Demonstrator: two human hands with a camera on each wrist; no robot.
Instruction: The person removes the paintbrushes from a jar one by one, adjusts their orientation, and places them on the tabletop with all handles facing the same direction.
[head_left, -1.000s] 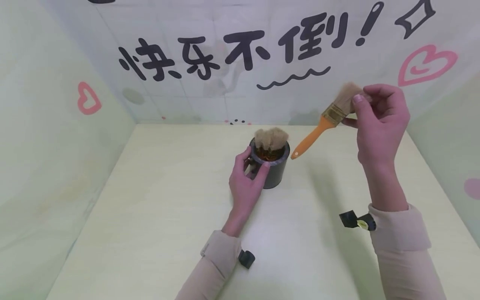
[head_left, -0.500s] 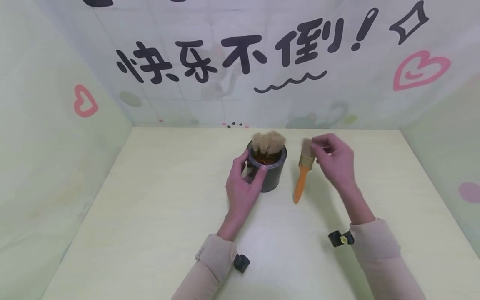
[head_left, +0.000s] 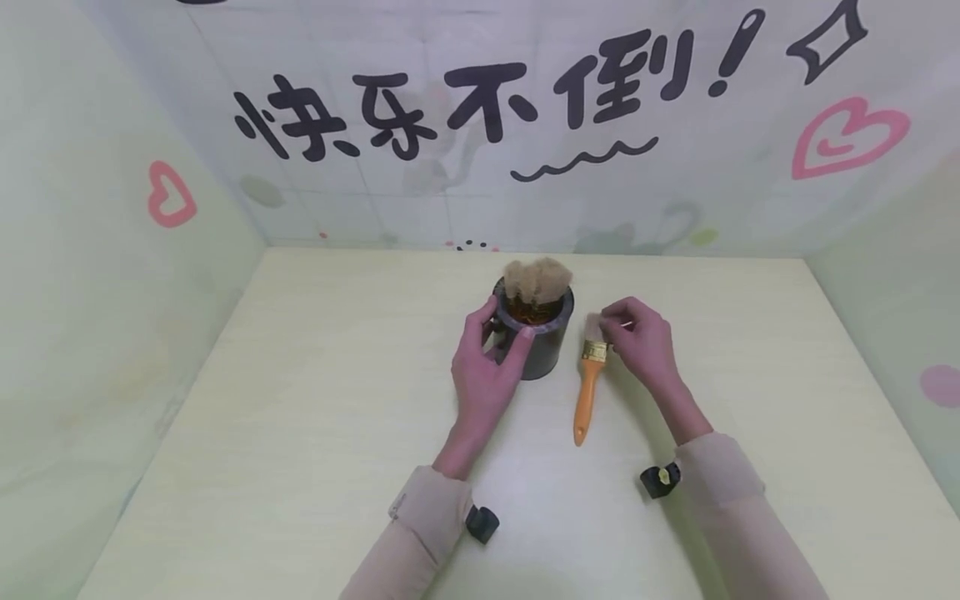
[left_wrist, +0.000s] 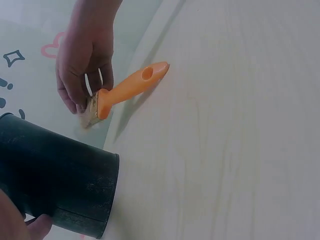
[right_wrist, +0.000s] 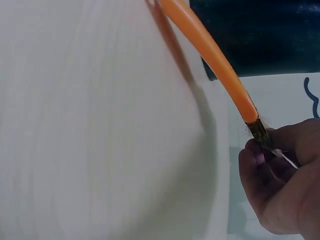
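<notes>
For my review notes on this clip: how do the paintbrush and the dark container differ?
The paintbrush is orange-handled; the container is nearly black. The paintbrush is slim, the container a wide cylinder. The right hand pinches the paintbrush by its bristles; the left hand grips the container. Each is held in one hand.

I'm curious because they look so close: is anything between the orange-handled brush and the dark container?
Nothing visible stands between the brush and the container. The left grip holds the container from the side away from the brush; a tan tuft sticks up from the container.
</notes>
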